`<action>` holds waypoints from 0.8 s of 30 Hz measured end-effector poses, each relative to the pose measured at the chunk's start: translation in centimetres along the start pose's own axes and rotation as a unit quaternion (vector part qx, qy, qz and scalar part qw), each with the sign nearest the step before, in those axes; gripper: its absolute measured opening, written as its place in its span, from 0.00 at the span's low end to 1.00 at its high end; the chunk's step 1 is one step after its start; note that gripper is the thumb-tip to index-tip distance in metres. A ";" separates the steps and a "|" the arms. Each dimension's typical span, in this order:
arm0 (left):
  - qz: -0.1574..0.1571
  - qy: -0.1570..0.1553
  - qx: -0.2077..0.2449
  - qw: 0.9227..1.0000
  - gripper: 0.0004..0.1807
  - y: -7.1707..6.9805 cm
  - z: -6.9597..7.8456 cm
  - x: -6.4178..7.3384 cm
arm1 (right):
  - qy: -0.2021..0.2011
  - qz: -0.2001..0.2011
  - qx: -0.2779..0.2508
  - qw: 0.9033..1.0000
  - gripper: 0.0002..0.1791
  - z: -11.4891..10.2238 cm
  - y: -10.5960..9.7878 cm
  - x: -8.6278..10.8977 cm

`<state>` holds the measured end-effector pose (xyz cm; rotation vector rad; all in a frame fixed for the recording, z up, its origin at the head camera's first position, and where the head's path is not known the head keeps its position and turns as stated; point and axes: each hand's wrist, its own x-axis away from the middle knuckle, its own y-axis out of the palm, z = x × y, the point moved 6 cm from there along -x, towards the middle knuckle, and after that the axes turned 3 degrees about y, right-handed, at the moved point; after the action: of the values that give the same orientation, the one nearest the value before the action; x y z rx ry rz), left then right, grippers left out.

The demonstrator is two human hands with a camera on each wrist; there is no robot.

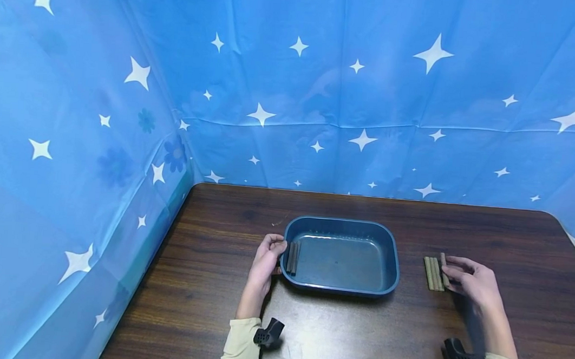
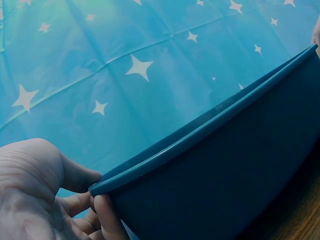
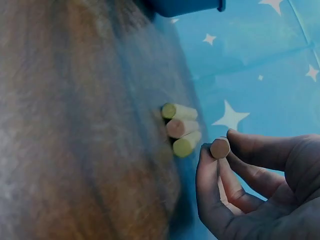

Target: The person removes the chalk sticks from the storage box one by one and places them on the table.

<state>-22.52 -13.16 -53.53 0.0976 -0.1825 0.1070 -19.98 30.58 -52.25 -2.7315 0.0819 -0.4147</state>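
Observation:
A blue plastic basin (image 1: 340,288) stands on the table, and my left hand (image 1: 265,259) pinches its left rim between thumb and fingers. Inside, along the left wall, lie a couple of dark sticks (image 1: 292,257) side by side. On the right, my right hand (image 1: 472,281) pinches one short stick (image 3: 220,148) between thumb and fingertips. Just left of it, 3 similar greenish-brown sticks (image 1: 433,274) lie in a row on the table. In the right wrist view their round ends show, two yellowish and one pinkish.
The dark wood-grain table (image 1: 203,305) ends at a blue curtain (image 1: 321,94) with white stars behind and at the left. A black wrist mount (image 1: 269,333) sits on the left forearm, another mount (image 1: 461,358) on the right.

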 end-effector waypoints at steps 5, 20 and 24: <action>-0.004 -0.004 0.000 1.000 0.13 0.0 -0.1 -0.1 | 0.005 0.008 0.028 1.000 0.29 0.8 0.0 0.0; -0.019 -0.008 -0.004 1.000 0.15 0.5 3.0 2.0 | -0.018 0.132 0.195 0.972 0.18 0.1 0.0 0.1; -0.023 -0.008 -0.004 1.000 0.15 0.5 2.9 1.9 | -0.014 0.143 0.190 0.971 0.17 0.2 -0.1 0.1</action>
<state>-21.22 -12.77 -50.32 0.0947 -0.1956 0.0602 -19.80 30.69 -52.35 -2.3030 0.3466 -0.2765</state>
